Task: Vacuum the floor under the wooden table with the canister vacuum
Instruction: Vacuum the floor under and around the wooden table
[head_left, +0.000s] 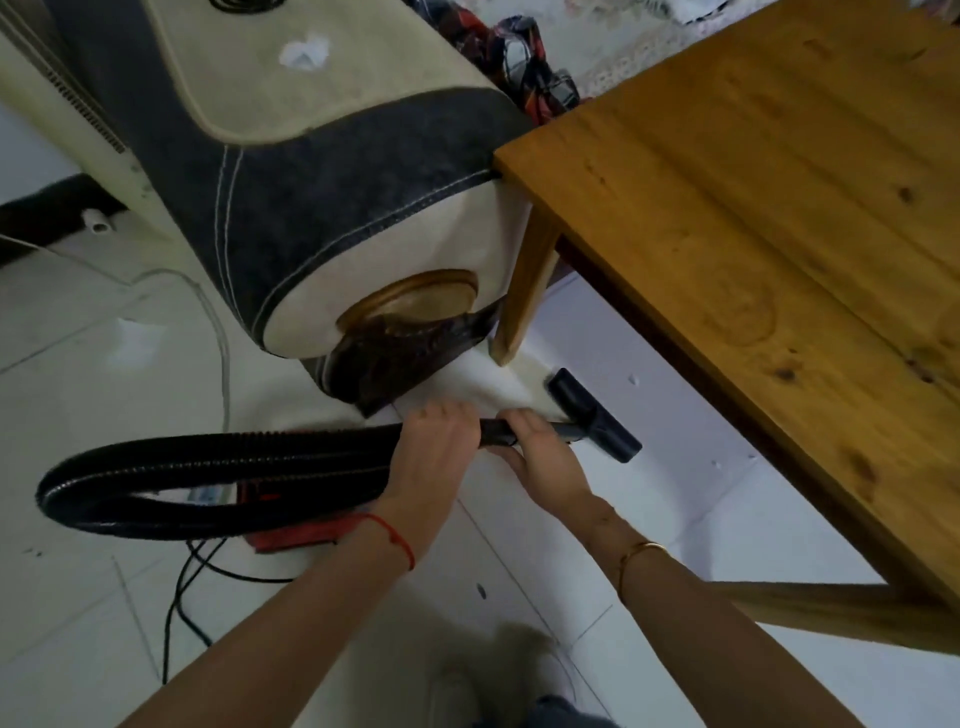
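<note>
I see red vacuum body (291, 538) mostly hidden behind hose (208, 457) and left forearm; table (779, 208) cut off by right edge; floor specks too small to identify.

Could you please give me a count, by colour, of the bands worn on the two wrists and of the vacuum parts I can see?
Red: 2, wrist string, vacuum body
Gold: 1, bangle
Black: 3, hose, nozzle head, power cord
Total: 6

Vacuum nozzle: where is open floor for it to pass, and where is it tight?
Open tile lies right of the nozzle, under the table edge. Tight at the table leg and sofa arm; the hose crowds the left.
</note>
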